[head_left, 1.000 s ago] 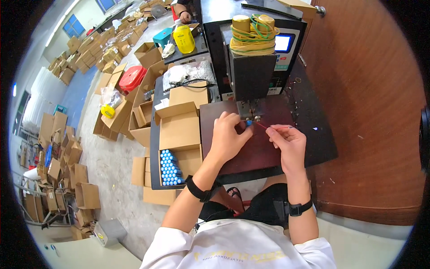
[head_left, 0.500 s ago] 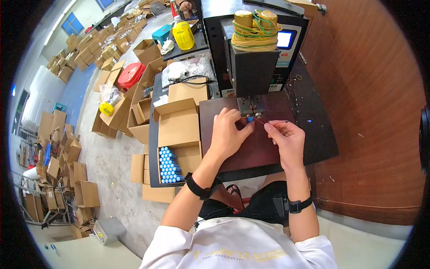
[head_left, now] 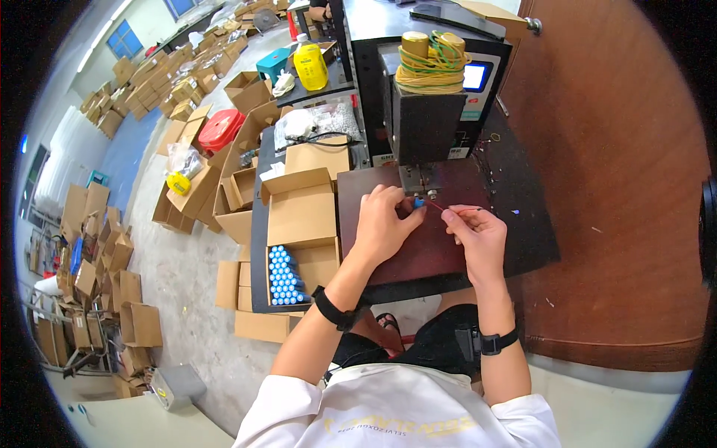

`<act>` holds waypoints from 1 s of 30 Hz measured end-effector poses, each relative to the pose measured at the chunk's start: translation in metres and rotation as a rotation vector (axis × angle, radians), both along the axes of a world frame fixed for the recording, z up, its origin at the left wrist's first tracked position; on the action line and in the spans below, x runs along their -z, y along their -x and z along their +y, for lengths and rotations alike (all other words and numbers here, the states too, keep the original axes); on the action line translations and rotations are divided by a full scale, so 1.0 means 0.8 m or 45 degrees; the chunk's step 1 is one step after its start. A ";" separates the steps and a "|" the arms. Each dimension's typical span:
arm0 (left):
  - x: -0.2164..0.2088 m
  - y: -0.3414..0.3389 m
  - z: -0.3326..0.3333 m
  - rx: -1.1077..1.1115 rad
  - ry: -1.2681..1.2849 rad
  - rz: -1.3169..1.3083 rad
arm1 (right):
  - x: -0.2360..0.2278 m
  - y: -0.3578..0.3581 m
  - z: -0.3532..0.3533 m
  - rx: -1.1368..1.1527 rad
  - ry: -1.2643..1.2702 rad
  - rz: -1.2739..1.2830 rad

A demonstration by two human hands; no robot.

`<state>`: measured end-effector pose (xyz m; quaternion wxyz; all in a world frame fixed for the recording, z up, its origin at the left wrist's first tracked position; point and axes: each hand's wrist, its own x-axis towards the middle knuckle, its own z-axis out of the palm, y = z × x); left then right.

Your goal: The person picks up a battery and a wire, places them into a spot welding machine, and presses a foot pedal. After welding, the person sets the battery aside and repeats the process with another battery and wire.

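Observation:
Between the thumb and fingers of my left hand [head_left: 385,224] is a small blue cylindrical battery cell [head_left: 419,202], mostly hidden by the hand. My right hand [head_left: 478,233] pinches a thin red wire [head_left: 435,207], whose far end reaches to the cell; whether it is joined there is too small to tell. Both hands work just in front of the metal electrodes [head_left: 432,194] under the head of a black spot-welding machine [head_left: 427,127]. Left of my forearm, an open cardboard box [head_left: 320,261] holds several similar blue cells [head_left: 284,278] standing upright.
The dark red work board [head_left: 373,261] lies on a black table. Bundled yellow-green wire [head_left: 429,75] wraps the machine's top posts. A yellow bottle [head_left: 311,67] and a plastic bag of small parts [head_left: 328,119] stand behind the box. A brown wooden panel [head_left: 612,187] rises on the right.
The view has shifted slightly, so the machine appears a little farther right and lower. Both hands keep their grip, with the cell and wire in nearly the same place before the electrodes.

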<state>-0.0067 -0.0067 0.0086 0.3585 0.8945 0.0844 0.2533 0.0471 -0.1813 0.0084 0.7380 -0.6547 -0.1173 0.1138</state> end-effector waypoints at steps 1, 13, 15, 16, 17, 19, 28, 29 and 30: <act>0.000 0.001 0.001 0.026 0.022 0.020 | -0.002 0.002 -0.001 0.011 -0.007 -0.003; 0.009 0.122 0.073 0.009 0.266 -0.032 | 0.007 0.080 -0.249 0.469 0.497 -0.233; -0.005 0.147 0.101 -0.252 0.099 0.214 | 0.031 0.088 -0.304 0.502 0.665 -0.166; -0.001 0.161 0.119 -0.265 -0.208 0.307 | 0.048 0.090 -0.331 0.459 0.781 -0.147; 0.007 0.175 0.134 -0.276 -0.517 0.393 | 0.065 0.091 -0.351 0.462 0.779 -0.143; 0.026 0.193 0.148 -0.296 -0.610 0.528 | 0.101 0.094 -0.385 0.336 1.149 -0.298; 0.063 0.188 0.153 -0.376 -0.895 0.850 | 0.083 0.076 -0.335 0.460 0.985 -0.020; 0.067 0.184 0.153 -0.388 -0.963 0.899 | 0.067 0.071 -0.313 0.461 0.882 -0.139; 0.068 0.180 0.150 -0.395 -1.042 0.960 | 0.050 0.065 -0.294 0.460 0.780 -0.258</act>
